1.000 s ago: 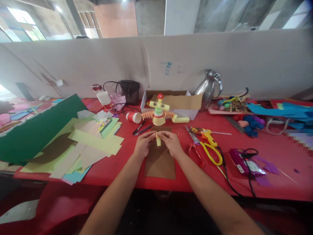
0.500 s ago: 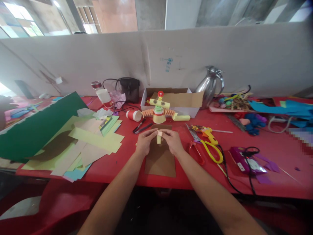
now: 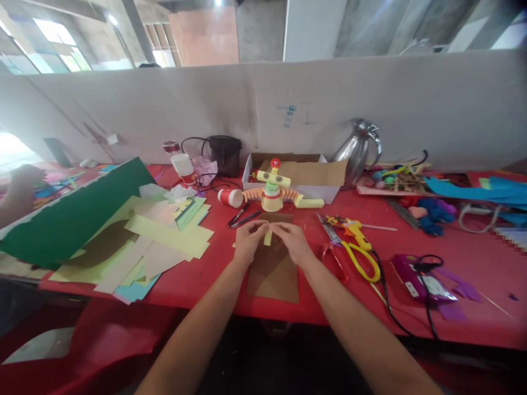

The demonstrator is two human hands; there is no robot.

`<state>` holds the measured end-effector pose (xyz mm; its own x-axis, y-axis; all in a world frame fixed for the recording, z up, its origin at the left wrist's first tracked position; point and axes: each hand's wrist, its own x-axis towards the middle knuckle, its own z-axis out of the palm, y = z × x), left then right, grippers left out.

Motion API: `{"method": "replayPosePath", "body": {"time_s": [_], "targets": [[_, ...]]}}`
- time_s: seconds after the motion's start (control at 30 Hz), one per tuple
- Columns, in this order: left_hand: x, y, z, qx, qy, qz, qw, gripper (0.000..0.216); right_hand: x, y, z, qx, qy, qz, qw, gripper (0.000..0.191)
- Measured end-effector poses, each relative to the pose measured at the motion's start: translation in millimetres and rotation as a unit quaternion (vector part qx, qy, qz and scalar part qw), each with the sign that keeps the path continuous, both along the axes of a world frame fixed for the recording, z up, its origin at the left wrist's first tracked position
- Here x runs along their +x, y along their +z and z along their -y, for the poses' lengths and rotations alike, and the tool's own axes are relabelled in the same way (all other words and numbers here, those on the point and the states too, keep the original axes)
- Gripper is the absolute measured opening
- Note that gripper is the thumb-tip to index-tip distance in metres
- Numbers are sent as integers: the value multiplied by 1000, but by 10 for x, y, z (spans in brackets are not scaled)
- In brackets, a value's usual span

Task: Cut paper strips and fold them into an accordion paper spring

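My left hand [image 3: 247, 240] and my right hand [image 3: 293, 240] meet above a brown card sheet [image 3: 273, 269] on the red table [image 3: 197, 274]. Both pinch a small yellow paper piece [image 3: 267, 237] between their fingertips, the fingers of each hand closed on it. Just beyond the hands stands a paper-cup figure [image 3: 272, 190] with a yellow head, round eyes and pleated orange arms.
Stacked coloured papers [image 3: 160, 236] and a green sheet [image 3: 69, 216] lie at the left. Scissors [image 3: 349, 255] and a glue gun [image 3: 349, 226] with a black cord lie at the right. A cardboard box [image 3: 304, 173], a metal jug [image 3: 359, 149], a bag [image 3: 224, 153] and cups stand behind.
The hands stay together on the yellow piece with small finger shifts. The view has shifted slightly; another person's hand now shows at the far left edge.
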<state>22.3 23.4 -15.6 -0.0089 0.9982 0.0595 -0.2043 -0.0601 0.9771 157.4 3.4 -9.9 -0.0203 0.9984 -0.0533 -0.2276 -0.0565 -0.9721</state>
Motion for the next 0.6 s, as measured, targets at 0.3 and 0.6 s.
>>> {"method": "replayPosePath", "body": {"time_s": [0.3,0.6], "targets": [[3,42,72,29,-80,28,996,34,-16,-84,-36,114,-96,86,985,32],[-40,39,50,2,-92,33,995,38,-30,-73,11,221,-111,233,941,29]]}}
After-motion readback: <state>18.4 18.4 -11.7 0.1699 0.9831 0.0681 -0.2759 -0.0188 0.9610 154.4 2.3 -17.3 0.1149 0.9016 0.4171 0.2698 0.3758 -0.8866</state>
